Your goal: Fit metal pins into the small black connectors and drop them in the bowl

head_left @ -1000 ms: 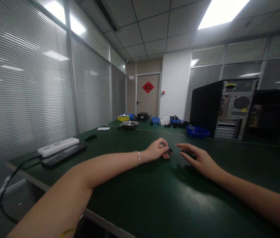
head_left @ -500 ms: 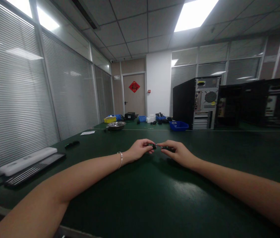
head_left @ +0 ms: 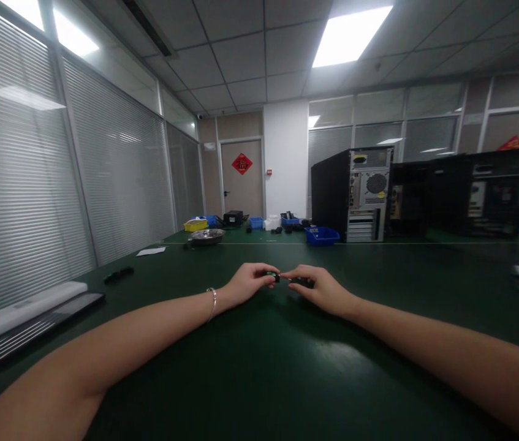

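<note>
The left hand (head_left: 246,283) rests on the tabletop with fingers curled narrow, thumb and fingertips pinching a small black part (head_left: 276,277) with a faint green glint; the part's exact shape is too small to tell. A thin silver bracelet (head_left: 212,302) circles the left wrist. The right hand (head_left: 321,288) lies just beside the left, fingertips meeting it at the part, fingers closed over a slim dark tool (head_left: 304,282) whose body is mostly hidden under the palm. The part sits between the two hands, just above the table.

The dark green table (head_left: 287,367) has a smooth matte surface with a dull sheen from the ceiling light panel (head_left: 351,37). Grey slatted blinds behind glass partitions line the room; a brown door with a red diamond-shaped sign (head_left: 241,163) stands at the far end.

Well to the left of the left hand lie a white oblong power strip (head_left: 20,311) and a flat black keyboard (head_left: 34,334), with a small black object (head_left: 119,275) further on. Beyond the hands are a round metal dish (head_left: 206,236), a yellow plastic bin (head_left: 195,225), a blue plastic bin (head_left: 322,235) and an upright black computer case (head_left: 353,195) with its rear panel showing. Nothing lies between the hands and these.
</note>
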### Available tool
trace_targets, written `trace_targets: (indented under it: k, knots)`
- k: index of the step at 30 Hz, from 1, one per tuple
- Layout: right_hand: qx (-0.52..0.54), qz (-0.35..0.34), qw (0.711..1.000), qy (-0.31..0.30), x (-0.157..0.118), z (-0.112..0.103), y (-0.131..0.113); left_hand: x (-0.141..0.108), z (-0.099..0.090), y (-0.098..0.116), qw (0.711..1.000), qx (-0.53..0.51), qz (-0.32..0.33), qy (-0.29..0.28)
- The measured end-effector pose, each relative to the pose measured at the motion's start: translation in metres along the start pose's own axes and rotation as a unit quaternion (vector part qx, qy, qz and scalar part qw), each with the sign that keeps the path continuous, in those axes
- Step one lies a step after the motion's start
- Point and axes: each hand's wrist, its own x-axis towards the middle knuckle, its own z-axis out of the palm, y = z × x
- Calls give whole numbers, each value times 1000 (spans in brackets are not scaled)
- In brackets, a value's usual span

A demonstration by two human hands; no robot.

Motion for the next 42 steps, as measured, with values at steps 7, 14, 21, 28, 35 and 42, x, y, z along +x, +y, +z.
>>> trace_targets:
  k: [7,14,21,28,35,42]
  knots:
    - [41,8,999,2,1,1,0,-2,0,2,998,-57,-19,3]
    - [63,20,998,1,3,2,2,-2,1,1,994,-103,-33,8]
    - [79,36,996,30,1,1,9,0,-6,-5,997,-41,-68,-6]
    - [83,34,995,37,-1,1,9,-4,-1,12,974,162,32,-156]
    - [80,36,995,40,-2,-1,13,-4,5,11,980,177,14,-93]
    - [56,53,996,40,-2,0,16,-9,13,20,971,224,-23,-76]
